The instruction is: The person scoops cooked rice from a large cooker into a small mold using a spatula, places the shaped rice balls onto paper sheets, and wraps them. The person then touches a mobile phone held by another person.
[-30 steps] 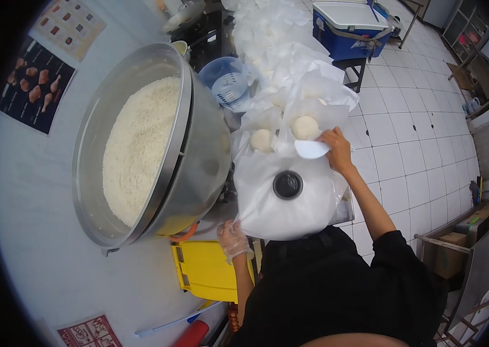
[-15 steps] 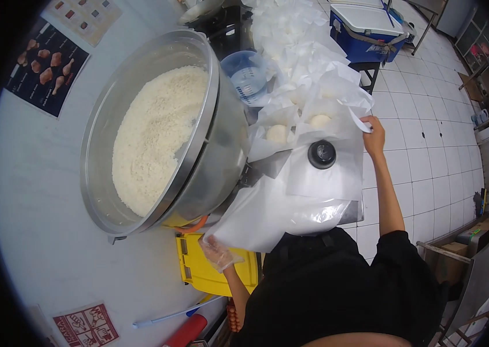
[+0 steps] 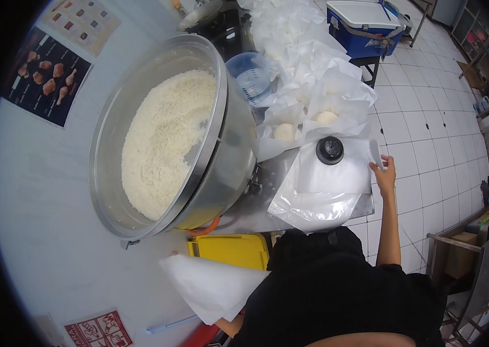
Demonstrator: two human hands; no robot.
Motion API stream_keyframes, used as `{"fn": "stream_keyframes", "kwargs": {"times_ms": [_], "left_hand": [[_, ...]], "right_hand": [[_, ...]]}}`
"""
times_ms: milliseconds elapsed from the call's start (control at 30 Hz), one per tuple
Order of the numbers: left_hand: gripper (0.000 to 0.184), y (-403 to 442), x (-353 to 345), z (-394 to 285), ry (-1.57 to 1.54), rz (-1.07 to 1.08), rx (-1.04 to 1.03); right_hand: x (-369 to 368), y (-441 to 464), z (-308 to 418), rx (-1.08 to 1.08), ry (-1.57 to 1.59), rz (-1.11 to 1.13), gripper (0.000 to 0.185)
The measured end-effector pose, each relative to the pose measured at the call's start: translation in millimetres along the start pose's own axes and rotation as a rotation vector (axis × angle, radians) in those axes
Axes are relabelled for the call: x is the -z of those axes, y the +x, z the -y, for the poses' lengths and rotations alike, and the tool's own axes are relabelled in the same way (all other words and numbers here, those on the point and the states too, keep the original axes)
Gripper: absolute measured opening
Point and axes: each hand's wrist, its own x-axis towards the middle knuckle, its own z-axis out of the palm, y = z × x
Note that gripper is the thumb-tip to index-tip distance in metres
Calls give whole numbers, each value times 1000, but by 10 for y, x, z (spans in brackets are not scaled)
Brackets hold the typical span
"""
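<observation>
My left hand (image 3: 174,253) is almost wholly behind a loose white paper sheet (image 3: 215,283), which it holds out over the yellow bin; only fingertips show at the sheet's upper left corner. At the right edge of a paper stack (image 3: 334,176), my right hand (image 3: 386,172) pinches a curled-up paper edge (image 3: 376,154). A black round weight (image 3: 330,150) sits on the stack, whose near end is in clear plastic. Just beyond lie two papers with rounded mounds of rice (image 3: 326,118) on them.
A large metal pot (image 3: 238,139) of loose white rice (image 3: 166,139) stands on the left of the metal table (image 3: 241,211). Behind are a blue basket (image 3: 250,75) and many crumpled papers (image 3: 290,34). A yellow bin (image 3: 227,248) stands below; a blue cooler (image 3: 363,32) is far right.
My left hand has drawn the loose sheet off the stack, left and down past the table edge. My right hand has come nearer along the stack's right edge. The view has shifted slightly.
</observation>
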Motion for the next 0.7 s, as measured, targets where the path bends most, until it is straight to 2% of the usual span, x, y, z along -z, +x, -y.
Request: {"fn": "stream_keyframes", "kwargs": {"times_ms": [133, 233, 333, 367, 433, 533, 600, 633, 667, 700], "left_hand": [[27, -402, -503, 195, 313, 654, 34], [28, -694, -1118, 444, 504, 1166, -40], [29, -982, -1839, 670, 670, 1467, -178], [29, -1048, -2062, 651, 654, 1456, -239], [29, -1101, -2409, 457, 621, 1385, -376], [20, -1093, -2658, 28, 483, 1161, -634], [19, -1172, -2722, 98, 385, 1082, -630], [21, -1173, -2732, 85, 405, 1117, -637], [22, -1174, -2741, 74, 425, 1151, -643], [24, -1103, -2763, -10, 512, 1257, -661]], "right_hand": [[-29, -527, -174, -30, -1, -134, 38], [40, -949, -9, -114, -115, -50, 40], [87, -1247, 78, -116, -115, 19, 41], [4, -1332, -116, 7, -44, -17, 41], [-96, -1467, -269, 32, -19, 23, 45], [15, -1518, 113, -189, 18, 77, 46], [-53, -1482, -79, -150, 133, 32, 43], [-95, -1466, -175, -131, 189, 14, 42], [-118, -1438, -275, -51, 123, 59, 33], [-89, -1410, -244, -233, 277, 184, 27]]}}
